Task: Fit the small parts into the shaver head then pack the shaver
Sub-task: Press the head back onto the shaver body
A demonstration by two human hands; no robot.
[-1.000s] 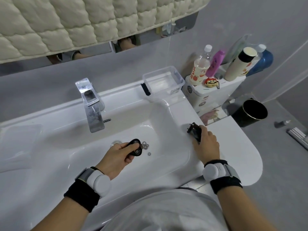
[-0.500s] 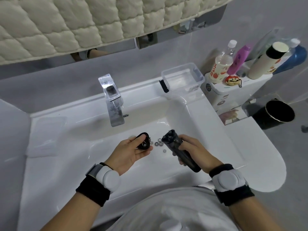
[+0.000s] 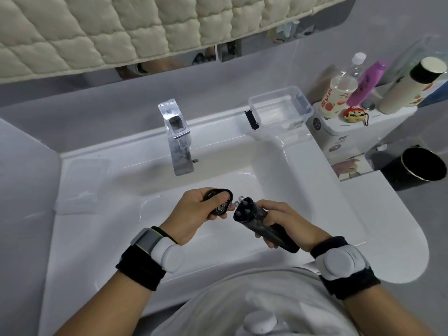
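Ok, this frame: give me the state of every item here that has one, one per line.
Shaver body: head off, held in the right hand.
Shaver head: detached, held in the left hand.
Small parts: loose in the sink basin, not fitted.
Clear plastic box: open, lid off.
Tap: no water running.
Clear bottle: capped, upright.

Shaver head (image 3: pixel 219 202) left of shaver body (image 3: pixel 261 221).
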